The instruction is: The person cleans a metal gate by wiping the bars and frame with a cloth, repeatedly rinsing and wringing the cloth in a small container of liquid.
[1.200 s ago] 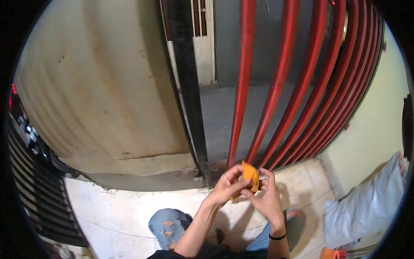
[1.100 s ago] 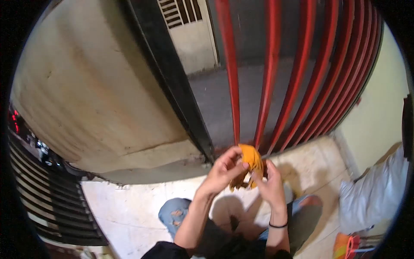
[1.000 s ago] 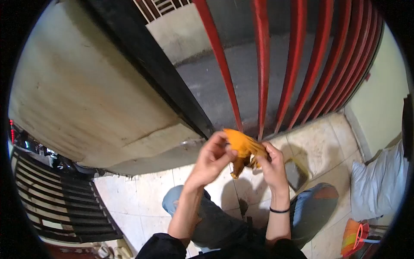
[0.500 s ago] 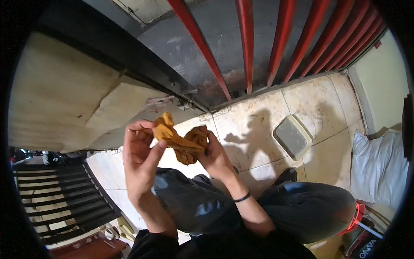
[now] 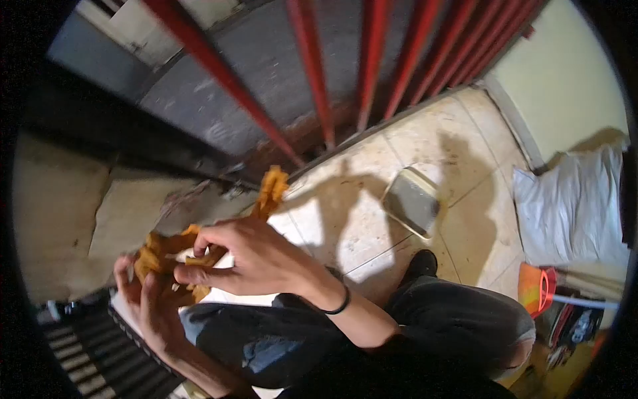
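Note:
A crumpled orange-brown cloth [image 5: 271, 191] is held between both hands, above my lap and to the left. My left hand [image 5: 149, 306] has its fingers and thumb closed on the cloth's left part. Over the middle of it, my right hand [image 5: 256, 256] reaches across with thumb and fingers bent around a fold. One narrow end of the cloth sticks up beyond the right knuckles. Part of the cloth is hidden behind the right hand, and blur hides its finer shape.
A pale rectangular tub with grey contents [image 5: 413, 203] stands on the tiled floor [image 5: 458, 199] ahead. Red bars [image 5: 309, 73] run along the far side. At the right a white sack [image 5: 565, 206] leans by the wall, near an orange item [image 5: 535, 289]. Black slats [image 5: 86, 359] lie lower left.
Both hands and the cloth have moved left and down. My right hand has crossed toward the left one, and the cloth is now looped differently between them. The view has turned.

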`<act>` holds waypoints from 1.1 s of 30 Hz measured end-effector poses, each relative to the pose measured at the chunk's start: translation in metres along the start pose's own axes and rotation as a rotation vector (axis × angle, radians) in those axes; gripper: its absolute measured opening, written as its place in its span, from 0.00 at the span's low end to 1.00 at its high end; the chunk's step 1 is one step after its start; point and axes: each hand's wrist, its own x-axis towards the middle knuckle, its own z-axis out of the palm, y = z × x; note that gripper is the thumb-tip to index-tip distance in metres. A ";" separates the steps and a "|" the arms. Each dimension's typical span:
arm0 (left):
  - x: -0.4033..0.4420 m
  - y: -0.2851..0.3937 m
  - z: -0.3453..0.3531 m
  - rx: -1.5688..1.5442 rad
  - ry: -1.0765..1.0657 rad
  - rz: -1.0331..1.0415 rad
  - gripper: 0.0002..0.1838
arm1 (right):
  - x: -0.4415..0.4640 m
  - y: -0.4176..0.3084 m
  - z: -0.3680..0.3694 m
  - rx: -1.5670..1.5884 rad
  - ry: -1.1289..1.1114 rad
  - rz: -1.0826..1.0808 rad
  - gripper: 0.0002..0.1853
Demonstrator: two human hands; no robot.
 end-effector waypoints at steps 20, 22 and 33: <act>-0.009 0.007 -0.015 0.184 0.062 0.125 0.20 | -0.007 -0.022 0.003 0.560 -0.168 -0.030 0.27; -0.011 0.007 -0.006 0.277 0.044 0.083 0.21 | -0.002 -0.026 0.009 0.478 -0.033 -0.153 0.24; -0.018 -0.003 0.041 0.434 -0.324 -0.183 0.13 | 0.008 -0.051 -0.043 -0.102 0.353 -0.416 0.17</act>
